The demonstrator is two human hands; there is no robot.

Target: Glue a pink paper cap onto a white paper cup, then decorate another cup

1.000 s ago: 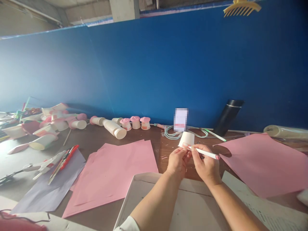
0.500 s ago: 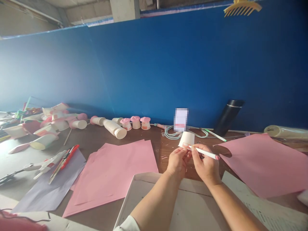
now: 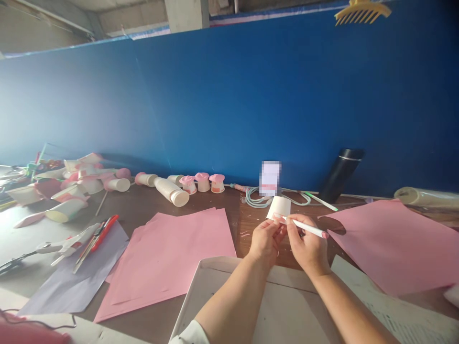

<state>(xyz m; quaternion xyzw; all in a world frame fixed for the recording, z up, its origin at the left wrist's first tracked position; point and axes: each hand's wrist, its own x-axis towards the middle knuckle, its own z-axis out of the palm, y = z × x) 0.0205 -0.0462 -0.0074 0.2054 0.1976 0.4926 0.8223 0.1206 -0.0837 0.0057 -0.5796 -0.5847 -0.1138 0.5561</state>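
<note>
My left hand [image 3: 266, 237] is closed on the lower edge of a white paper cup [image 3: 280, 207], which is held upside down above the brown table. In my right hand [image 3: 307, 246] is a white marker [image 3: 307, 226] with a pink end, its tip against the cup's side near the rim. A patch of pink shows on the cup by the tip, partly hidden by my fingers. Just behind the cup lie a coiled pale cable [image 3: 255, 200] and a blurred card [image 3: 270, 177].
Pink sheets lie left [image 3: 175, 253] and right [image 3: 394, 243]. A white tray [image 3: 215, 263] sits under my forearms. Further left are stacked paper cups [image 3: 168, 190], pink-topped cups [image 3: 202, 182], a red cutter [image 3: 103, 233] and scissors [image 3: 43, 249]. A black flask [image 3: 342, 174] leans against the blue partition.
Almost nothing differs. The view has shifted very slightly; both hands keep their hold on the cup and the marker.
</note>
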